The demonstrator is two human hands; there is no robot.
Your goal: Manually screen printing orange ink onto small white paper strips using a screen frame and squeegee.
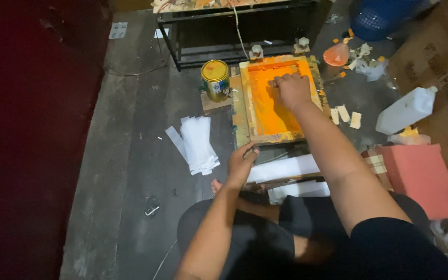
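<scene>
A wooden screen-printing frame [243,111] lies on the dark floor ahead of me, its mesh covered in orange ink [268,111]. My right hand [291,89] reaches over the mesh near its far end, fingers closed on a squeegee that the hand mostly hides. My left hand [241,163] grips the near left corner of the frame. White paper strips [286,168] lie under the frame's near edge, above my crossed legs.
A fanned pile of white strips [195,142] lies left of the frame, with a gold paint can [215,79] behind it. To the right are a white plastic jug [405,110], a pink box [421,179], paper scraps and cardboard. A black metal rack [234,31] stands behind.
</scene>
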